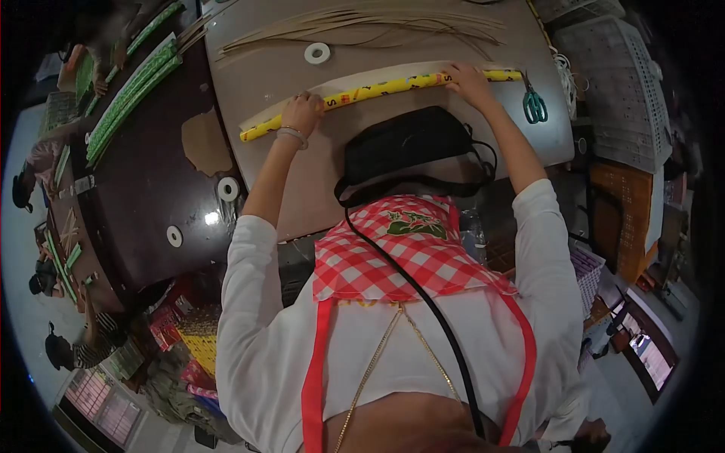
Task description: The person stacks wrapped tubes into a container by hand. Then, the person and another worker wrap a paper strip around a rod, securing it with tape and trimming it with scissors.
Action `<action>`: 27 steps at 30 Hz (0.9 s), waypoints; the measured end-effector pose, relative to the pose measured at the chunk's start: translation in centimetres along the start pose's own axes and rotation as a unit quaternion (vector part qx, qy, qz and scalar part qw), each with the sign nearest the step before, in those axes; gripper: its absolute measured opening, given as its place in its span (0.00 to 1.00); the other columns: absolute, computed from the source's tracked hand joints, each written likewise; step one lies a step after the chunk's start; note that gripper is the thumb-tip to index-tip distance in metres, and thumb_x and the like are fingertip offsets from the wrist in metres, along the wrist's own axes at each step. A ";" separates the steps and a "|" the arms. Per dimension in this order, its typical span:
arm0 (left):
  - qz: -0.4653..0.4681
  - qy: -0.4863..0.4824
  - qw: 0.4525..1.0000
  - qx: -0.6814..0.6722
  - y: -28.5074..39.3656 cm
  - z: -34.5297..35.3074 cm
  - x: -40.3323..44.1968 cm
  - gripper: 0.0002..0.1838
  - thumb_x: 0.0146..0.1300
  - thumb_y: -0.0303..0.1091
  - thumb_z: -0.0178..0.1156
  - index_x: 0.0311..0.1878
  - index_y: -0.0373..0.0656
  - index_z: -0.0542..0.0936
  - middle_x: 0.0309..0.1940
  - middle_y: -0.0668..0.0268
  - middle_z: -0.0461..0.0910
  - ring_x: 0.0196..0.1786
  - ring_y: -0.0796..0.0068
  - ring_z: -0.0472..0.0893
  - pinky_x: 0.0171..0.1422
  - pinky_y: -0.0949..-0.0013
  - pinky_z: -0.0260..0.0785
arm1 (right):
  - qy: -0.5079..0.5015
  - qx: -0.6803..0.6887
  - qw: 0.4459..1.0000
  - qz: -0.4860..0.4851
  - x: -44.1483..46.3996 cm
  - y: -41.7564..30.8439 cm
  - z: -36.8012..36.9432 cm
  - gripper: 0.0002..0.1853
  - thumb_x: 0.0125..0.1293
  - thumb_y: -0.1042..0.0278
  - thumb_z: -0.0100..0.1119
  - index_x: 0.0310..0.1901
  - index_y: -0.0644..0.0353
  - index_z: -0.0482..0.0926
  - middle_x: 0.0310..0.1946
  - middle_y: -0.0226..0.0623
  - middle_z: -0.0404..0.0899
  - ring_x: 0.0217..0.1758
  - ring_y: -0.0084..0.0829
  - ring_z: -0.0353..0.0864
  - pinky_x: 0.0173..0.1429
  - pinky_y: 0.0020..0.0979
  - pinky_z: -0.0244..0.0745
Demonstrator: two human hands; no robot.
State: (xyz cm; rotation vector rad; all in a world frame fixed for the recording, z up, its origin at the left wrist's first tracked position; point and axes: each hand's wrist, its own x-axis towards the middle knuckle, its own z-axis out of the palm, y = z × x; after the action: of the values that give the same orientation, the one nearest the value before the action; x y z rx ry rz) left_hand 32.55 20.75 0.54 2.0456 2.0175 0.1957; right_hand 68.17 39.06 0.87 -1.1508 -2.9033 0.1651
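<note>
A long, narrow roll of yellow printed paper (385,88) lies across the light table, with a pale strip of its underside showing along the far edge. My left hand (303,113), with a band at the wrist, grips it left of the middle, fingers curled over the top. Towards the other end my right hand (468,83) has its fingers bent onto the roll in the same way. Teal-handled scissors (535,106) rest by the right tip of the roll. Between my forearms a black bag (408,143) with a strap sits on the table's near edge.
Thin wooden strips (362,29) lie along the far side of the table, near a white tape roll (317,53). On the dark table at left are green patterned rolls (136,98), brown cardboard (205,143) and more tape (227,189). White plastic crates (615,90) stand at right. Other people work at far left.
</note>
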 end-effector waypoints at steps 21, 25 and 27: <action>-0.065 0.010 0.997 -0.043 3.0 1.2 -3.9 0.13 0.54 0.29 0.56 0.44 0.42 0.70 0.43 0.57 0.75 0.46 0.55 0.74 0.48 0.59 0.68 | 0.065 0.179 0.982 0.008 -4.6 -0.4 -0.2 0.17 0.51 0.62 0.61 0.43 0.57 0.74 0.44 0.37 0.70 0.49 0.40 0.69 0.52 0.38 0.65; -0.041 -0.004 0.999 -0.010 3.3 1.3 -4.5 0.13 0.57 0.29 0.54 0.46 0.42 0.68 0.44 0.58 0.74 0.48 0.55 0.73 0.52 0.58 0.65 | 0.024 0.176 0.984 0.025 -5.2 -0.4 0.2 0.19 0.51 0.63 0.60 0.46 0.55 0.73 0.45 0.34 0.69 0.51 0.38 0.68 0.56 0.36 0.63; -0.046 0.003 0.999 -0.006 3.7 1.4 -4.4 0.12 0.58 0.29 0.53 0.46 0.42 0.68 0.44 0.58 0.74 0.49 0.55 0.73 0.54 0.57 0.64 | 0.046 0.177 0.983 0.013 -5.2 -0.3 -0.1 0.19 0.51 0.65 0.60 0.46 0.55 0.73 0.45 0.35 0.69 0.51 0.39 0.68 0.55 0.37 0.63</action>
State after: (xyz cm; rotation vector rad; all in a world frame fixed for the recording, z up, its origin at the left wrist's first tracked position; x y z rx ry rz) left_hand 36.38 16.22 0.61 1.9435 2.1027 0.1948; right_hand 71.73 35.27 1.11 -1.0996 -2.6329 0.5858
